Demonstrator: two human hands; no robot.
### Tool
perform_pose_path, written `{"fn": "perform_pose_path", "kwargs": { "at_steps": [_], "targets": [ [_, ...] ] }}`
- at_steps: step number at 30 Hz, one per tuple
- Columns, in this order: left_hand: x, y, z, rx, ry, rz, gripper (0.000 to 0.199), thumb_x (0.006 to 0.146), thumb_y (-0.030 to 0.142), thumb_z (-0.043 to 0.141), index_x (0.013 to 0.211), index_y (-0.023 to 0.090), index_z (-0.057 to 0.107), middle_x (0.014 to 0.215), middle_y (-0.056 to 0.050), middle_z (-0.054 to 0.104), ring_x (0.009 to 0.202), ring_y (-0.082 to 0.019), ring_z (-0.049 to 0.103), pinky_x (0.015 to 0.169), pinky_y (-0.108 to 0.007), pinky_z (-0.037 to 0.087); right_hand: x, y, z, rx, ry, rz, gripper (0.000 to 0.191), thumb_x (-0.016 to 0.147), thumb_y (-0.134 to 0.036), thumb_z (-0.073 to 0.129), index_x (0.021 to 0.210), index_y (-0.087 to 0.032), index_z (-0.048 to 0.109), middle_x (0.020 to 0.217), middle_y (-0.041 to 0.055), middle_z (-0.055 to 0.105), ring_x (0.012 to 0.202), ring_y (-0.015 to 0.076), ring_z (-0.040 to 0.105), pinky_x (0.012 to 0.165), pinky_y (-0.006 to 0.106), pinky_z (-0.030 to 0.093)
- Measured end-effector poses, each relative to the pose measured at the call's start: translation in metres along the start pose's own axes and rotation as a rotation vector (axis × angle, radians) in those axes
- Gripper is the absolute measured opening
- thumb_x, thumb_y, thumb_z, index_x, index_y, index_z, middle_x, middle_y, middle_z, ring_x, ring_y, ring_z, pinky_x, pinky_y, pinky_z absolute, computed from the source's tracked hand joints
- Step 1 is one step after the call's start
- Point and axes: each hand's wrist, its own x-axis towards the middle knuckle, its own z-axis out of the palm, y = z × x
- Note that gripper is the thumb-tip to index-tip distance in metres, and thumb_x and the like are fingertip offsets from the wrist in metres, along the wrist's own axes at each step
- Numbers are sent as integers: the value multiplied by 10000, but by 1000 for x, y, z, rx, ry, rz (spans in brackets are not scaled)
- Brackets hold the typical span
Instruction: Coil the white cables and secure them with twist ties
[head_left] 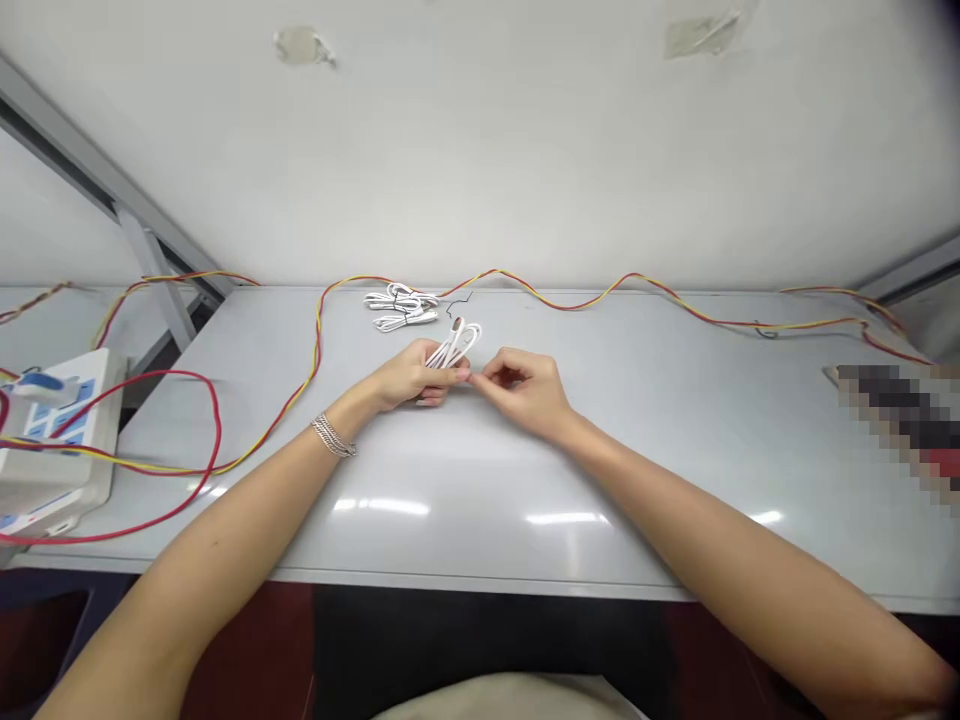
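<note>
A coiled white cable is gripped in my left hand, its loops sticking up past the thumb. My right hand is just to the right, thumb and forefinger pinched together at the left thumb's tip; whatever that pinch holds is too small to make out. Beyond my left hand lie more bundled white cables, wrapped round the middle with dark ties. A loose dark twist tie rests beside them.
A white power strip with a plug and a red cord stands at the left. Twisted red and yellow wires run along the back of the grey table. A blurred-out object lies at the right edge.
</note>
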Motion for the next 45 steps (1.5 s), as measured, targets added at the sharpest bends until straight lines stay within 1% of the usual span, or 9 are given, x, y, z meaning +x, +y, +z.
{"fn": "perform_pose_path", "kwargs": {
  "at_steps": [6, 14, 19, 23, 26, 33, 40, 45],
  "targets": [
    [0, -1, 0, -4, 4, 14, 362, 750, 373, 804, 765, 123, 542, 526, 81, 354, 410, -25, 333, 412, -172, 280, 0, 0, 0, 10, 5, 4, 258, 795, -333, 693, 626, -172, 581, 593, 0, 599, 528, 92, 507, 518, 232, 417],
    [1, -5, -2, -8, 8, 24, 373, 716, 380, 825, 786, 129, 558, 547, 78, 379, 414, -25, 331, 401, -173, 288, -1, 1, 0, -13, -7, 60, 311, 799, -423, 682, 635, -179, 580, 609, 6, 609, 548, 102, 515, 549, 246, 435],
    [0, -5, -1, 1, 12, 18, 381, 730, 384, 816, 777, 125, 540, 543, 83, 365, 412, -21, 331, 410, -173, 298, -1, 2, 0, -9, -11, 62, 313, 800, -424, 676, 631, -179, 579, 598, 11, 606, 548, 105, 515, 544, 242, 432],
    [0, -4, 0, 11, 23, 24, 387, 731, 387, 813, 774, 128, 529, 541, 82, 377, 406, -23, 340, 411, -175, 292, 0, 1, 0, 2, -12, 63, 295, 791, -396, 683, 625, -174, 582, 579, 4, 595, 534, 99, 503, 532, 235, 420],
    [-1, -3, 1, 3, 12, 23, 387, 733, 389, 810, 779, 129, 527, 534, 90, 355, 407, -24, 325, 413, -177, 286, 0, -1, -1, 21, -17, 69, 293, 789, -384, 687, 622, -168, 582, 570, 1, 587, 524, 93, 493, 521, 230, 410],
    [-3, 0, 0, 37, -27, 23, 384, 747, 392, 795, 767, 135, 510, 543, 89, 334, 421, -26, 305, 421, -185, 276, 0, -1, -1, 51, -38, 100, 320, 785, -420, 697, 621, -167, 589, 577, 8, 594, 529, 98, 492, 518, 233, 411],
    [-3, -1, -3, 42, -72, 19, 383, 759, 403, 782, 754, 141, 502, 552, 86, 330, 431, -30, 308, 429, -188, 293, -1, 0, 0, 79, -67, 120, 338, 778, -444, 709, 623, -168, 593, 578, 6, 592, 529, 99, 489, 516, 235, 416],
    [-4, -1, -3, 20, -48, 38, 386, 748, 405, 788, 770, 132, 517, 562, 78, 371, 426, -24, 304, 424, -188, 290, -1, 0, -1, 101, -97, 138, 340, 765, -452, 727, 636, -164, 600, 578, 1, 590, 524, 93, 483, 512, 230, 411]
  ]
}}
